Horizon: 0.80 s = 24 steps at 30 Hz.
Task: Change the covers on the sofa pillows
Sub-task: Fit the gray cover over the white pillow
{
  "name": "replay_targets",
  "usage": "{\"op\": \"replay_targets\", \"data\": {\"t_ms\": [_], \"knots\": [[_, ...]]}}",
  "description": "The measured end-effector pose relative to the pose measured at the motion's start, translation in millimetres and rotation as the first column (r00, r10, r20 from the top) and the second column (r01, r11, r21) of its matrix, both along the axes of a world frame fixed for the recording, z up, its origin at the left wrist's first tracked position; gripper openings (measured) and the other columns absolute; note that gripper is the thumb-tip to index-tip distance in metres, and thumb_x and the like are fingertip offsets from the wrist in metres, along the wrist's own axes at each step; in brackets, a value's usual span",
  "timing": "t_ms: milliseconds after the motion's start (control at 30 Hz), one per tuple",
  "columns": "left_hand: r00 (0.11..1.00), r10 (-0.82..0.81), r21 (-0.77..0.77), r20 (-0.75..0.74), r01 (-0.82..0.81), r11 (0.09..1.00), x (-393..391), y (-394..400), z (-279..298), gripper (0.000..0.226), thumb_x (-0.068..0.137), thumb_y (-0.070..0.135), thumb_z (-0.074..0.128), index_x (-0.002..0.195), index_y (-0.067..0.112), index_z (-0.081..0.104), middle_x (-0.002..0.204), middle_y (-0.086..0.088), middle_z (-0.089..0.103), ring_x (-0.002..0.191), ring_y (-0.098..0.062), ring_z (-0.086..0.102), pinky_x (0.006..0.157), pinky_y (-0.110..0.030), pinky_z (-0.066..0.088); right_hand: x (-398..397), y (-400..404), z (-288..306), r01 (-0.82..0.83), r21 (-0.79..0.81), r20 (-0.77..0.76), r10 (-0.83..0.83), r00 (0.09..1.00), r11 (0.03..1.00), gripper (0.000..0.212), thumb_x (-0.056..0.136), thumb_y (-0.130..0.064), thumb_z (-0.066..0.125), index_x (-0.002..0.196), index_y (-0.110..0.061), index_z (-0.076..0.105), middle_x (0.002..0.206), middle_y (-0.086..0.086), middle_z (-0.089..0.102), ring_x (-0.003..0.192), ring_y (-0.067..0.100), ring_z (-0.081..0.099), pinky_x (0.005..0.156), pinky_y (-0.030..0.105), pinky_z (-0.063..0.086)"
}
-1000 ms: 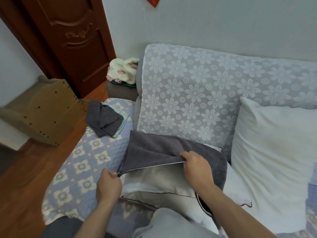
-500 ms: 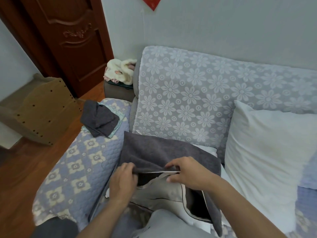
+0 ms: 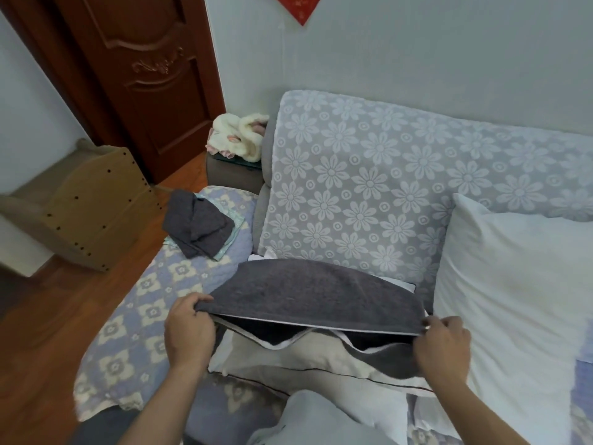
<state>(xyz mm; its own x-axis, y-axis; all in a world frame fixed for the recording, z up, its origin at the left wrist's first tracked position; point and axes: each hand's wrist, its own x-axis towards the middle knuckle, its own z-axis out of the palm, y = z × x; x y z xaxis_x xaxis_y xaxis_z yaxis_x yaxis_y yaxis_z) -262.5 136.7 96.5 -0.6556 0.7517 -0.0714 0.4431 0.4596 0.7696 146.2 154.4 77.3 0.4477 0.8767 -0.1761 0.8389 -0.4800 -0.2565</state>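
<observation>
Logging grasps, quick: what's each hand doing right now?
Left hand: grips the left end of the grey pillow cover at its open edge.
Right hand: pinches the right end of that edge.

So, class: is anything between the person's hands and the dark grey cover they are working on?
Nothing visible. The left hand grips the grey cover at its left corner and the right hand pinches its right corner, stretching the opening wide over the beige pillow lying under it.
</observation>
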Motion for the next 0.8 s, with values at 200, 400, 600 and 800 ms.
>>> {"op": "replay_targets", "data": {"t_ms": [200, 400, 600, 800], "knots": [[0.987, -0.083, -0.28, 0.139, 0.119, 0.952, -44, 112, 57, 0.03, 0.104, 0.016, 0.034, 0.12, 0.019, 0.059, 0.124, -0.014, 0.057, 0.082, -0.036, 0.063, 0.069, -0.052, 0.062, -13, 119, 87, 0.067, 0.062, -0.258, -0.049, 0.965, 0.996, 0.04, 0.091, -0.014, 0.043, 0.114, 0.012, 0.063, 0.12, 0.034, 0.061, 0.115, 0.046, 0.057, 0.09, 0.04, 0.045], [0.801, -0.064, 0.279, 0.596, -0.131, 0.951, -4, 180, 173, 0.039, 0.098, 0.011, 0.032, 0.093, 0.024, 0.068, 0.116, -0.012, 0.065, 0.098, -0.033, 0.066, 0.068, -0.048, 0.063, -10, 170, 200, 0.396, 0.49, -0.472, -0.146, 0.87, 0.776, 0.038, 0.09, -0.007, 0.04, 0.119, -0.013, 0.064, 0.122, 0.015, 0.064, 0.113, 0.037, 0.059, 0.101, 0.045, 0.049], [0.96, -0.157, 0.094, 0.233, 0.138, 0.986, -8, 110, 99, 0.035, 0.098, -0.007, 0.038, 0.108, 0.021, 0.057, 0.095, -0.007, 0.062, 0.078, -0.032, 0.066, 0.067, -0.051, 0.056, 12, 89, 134, 0.269, 0.434, -0.319, -0.132, 0.938, 0.86, 0.032, 0.086, 0.002, 0.044, 0.114, -0.006, 0.059, 0.114, 0.024, 0.063, 0.108, 0.042, 0.058, 0.087, 0.042, 0.043], [0.851, -0.521, -0.439, -0.064, 0.445, 0.78, 24, 34, -45, 0.035, 0.088, 0.017, 0.043, 0.115, 0.023, 0.064, 0.112, -0.011, 0.067, 0.091, -0.032, 0.065, 0.077, -0.049, 0.057, 75, -1, -5, 0.141, -0.057, -0.295, -0.152, 0.943, 0.988, 0.028, 0.088, -0.01, 0.059, 0.115, 0.0, 0.059, 0.102, 0.022, 0.067, 0.087, 0.039, 0.063, 0.064, 0.038, 0.045]]}}
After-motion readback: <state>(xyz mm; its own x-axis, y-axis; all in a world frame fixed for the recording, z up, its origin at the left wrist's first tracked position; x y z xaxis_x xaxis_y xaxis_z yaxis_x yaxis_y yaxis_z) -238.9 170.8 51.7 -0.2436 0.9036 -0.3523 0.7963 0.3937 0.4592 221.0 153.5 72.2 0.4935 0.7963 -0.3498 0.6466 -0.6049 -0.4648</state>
